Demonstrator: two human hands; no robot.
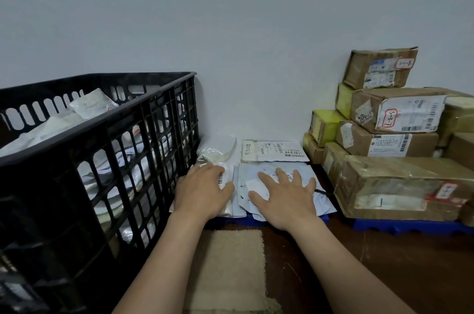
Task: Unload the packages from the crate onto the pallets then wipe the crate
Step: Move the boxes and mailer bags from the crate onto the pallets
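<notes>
Filling the upper half of the view is a pale wall [230,31]. At the left stands a black crate [107,139] with slotted sides, close to the wall and still heaped with white and grey packages [51,126] that show through its openings. Dark brown floor [384,262] spreads across the lower right.

At the right, taped cardboard boxes [400,180] with shipping labels and handwritten red-edged tags are stacked several high on a blue pallet [410,227]. A beige cloth [230,262] lies flat on the floor near the bottom centre, between the person's forearms.

Between the crate and the boxes sits a second blue pallet [230,220], mostly covered by flat parcels. A white labelled envelope [274,150] lies at the back against the wall, with a clear bag [218,150] beside it next to the crate. In front of them lie overlapping grey mailers [251,172].

Both hands reach onto this pallet, palms down and a little apart. The left hand [202,190] rests on a white package [227,180] with a barcode, just beside the crate, its fingers relaxed. The right hand [284,195] lies on the grey mailers with its fingers spread wide and straight, gripping nothing.
</notes>
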